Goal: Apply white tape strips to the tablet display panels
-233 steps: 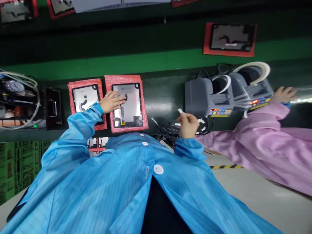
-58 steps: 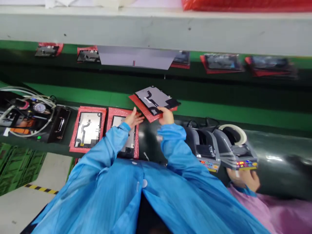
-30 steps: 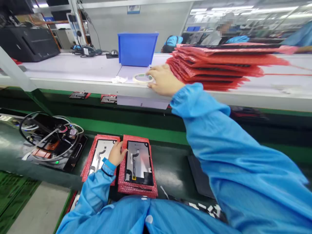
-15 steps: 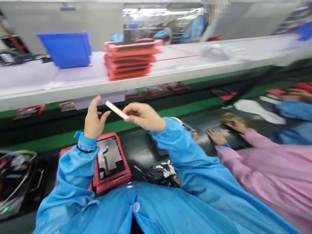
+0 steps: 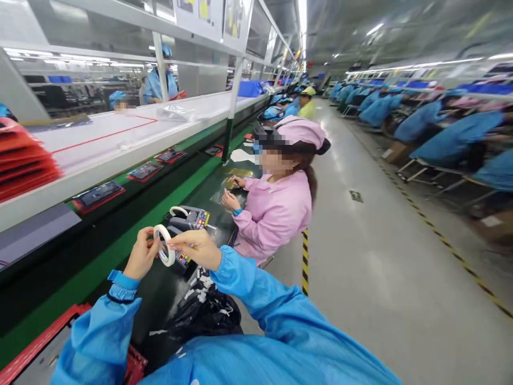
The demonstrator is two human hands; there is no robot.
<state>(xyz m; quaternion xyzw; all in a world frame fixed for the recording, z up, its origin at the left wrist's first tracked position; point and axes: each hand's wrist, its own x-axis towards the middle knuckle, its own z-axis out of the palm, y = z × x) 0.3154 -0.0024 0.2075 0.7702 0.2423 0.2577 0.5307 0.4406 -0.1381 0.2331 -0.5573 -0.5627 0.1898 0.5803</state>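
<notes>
A white roll of tape (image 5: 170, 256) is held up over the dark bench, its open ring facing sideways. My left hand (image 5: 140, 252) is closed on the left side of its rim with thumb and fingers. My right hand (image 5: 200, 248) pinches the opposite side of the rim. Just behind the roll stand grey tape dispensers (image 5: 196, 218) with coloured buttons, partly hidden by my hands. A black plastic bag (image 5: 208, 315) strewn with white scraps lies below my right forearm.
At lower left, a flat device panel lies in red wrap (image 5: 24, 347). Devices on red sheets (image 5: 100, 195) line the green-and-black belt. A red stack (image 5: 24, 160) sits on the white shelf (image 5: 100, 128). A co-worker in pink (image 5: 276, 214) works to the right; an aisle (image 5: 352, 256) runs beyond.
My view has swung right, bringing the aisle and dispensers into sight. My left hand, earlier open and apart from the white item in my right hand, now grips the roll too.
</notes>
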